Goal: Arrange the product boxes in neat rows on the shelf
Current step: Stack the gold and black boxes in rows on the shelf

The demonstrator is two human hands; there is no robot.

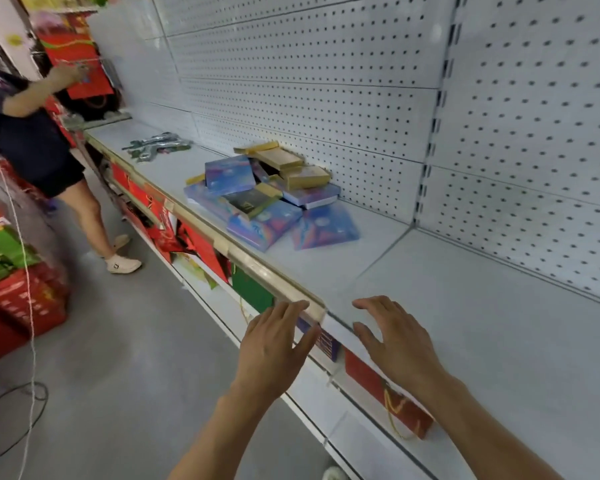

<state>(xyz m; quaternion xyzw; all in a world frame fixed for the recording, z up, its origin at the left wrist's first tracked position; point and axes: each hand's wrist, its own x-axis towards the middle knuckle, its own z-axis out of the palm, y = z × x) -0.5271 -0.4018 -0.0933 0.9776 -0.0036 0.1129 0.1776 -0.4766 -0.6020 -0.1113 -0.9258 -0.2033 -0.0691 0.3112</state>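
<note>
A loose heap of product boxes [267, 192] lies on the white shelf [430, 306] against the pegboard back; several are blue and purple, several are gold, one is dark. They lie tilted and overlapping. My left hand [274, 344] hovers in front of the shelf's front edge with its fingers straight and holds nothing. My right hand [395, 337] is over the shelf's front edge, fingers spread and relaxed, also holding nothing. Both hands are well short of the heap, to its near right.
Metal hooks [156, 145] lie on the shelf farther left. Red and green gift bags [201, 247] fill the lower shelf. A person [32, 140] stands at the far left. Red boxes [18, 299] are stacked on the floor, where a cable [21, 410] lies.
</note>
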